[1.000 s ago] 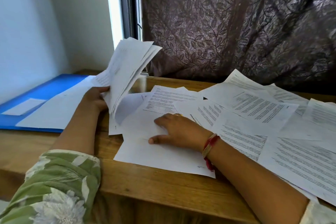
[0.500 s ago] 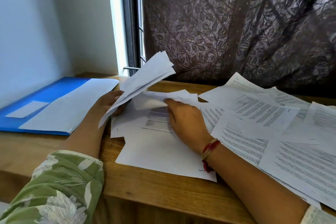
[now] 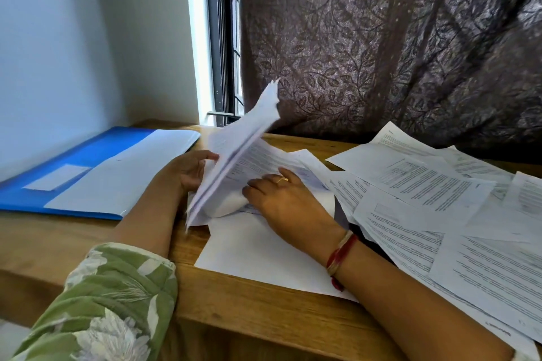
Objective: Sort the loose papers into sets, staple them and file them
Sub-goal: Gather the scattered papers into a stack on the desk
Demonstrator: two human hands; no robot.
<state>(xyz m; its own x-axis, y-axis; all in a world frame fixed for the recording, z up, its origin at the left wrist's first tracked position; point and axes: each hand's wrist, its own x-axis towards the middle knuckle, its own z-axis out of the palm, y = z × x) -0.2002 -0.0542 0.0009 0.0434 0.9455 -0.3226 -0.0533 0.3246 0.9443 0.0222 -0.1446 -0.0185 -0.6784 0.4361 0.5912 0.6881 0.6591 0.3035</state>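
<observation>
My left hand grips a sheaf of printed papers, held tilted on edge above the wooden table, blurred from motion. My right hand grips a curled printed sheet against the sheaf, fingertips tucked under its bent lower edge. A blank white sheet lies flat beneath both hands. Loose printed pages overlap across the right half of the table. An open blue folder lies at the left with white sheets on it.
A dark leaf-patterned curtain hangs behind the table. A window frame and pale wall stand at the back left. Bare wood shows along the table's front edge.
My left hand lowered the sheaf from upright to a slanting hold close to the table. My right hand left the flat sheet, lifted a printed page and brought it to the sheaf.
</observation>
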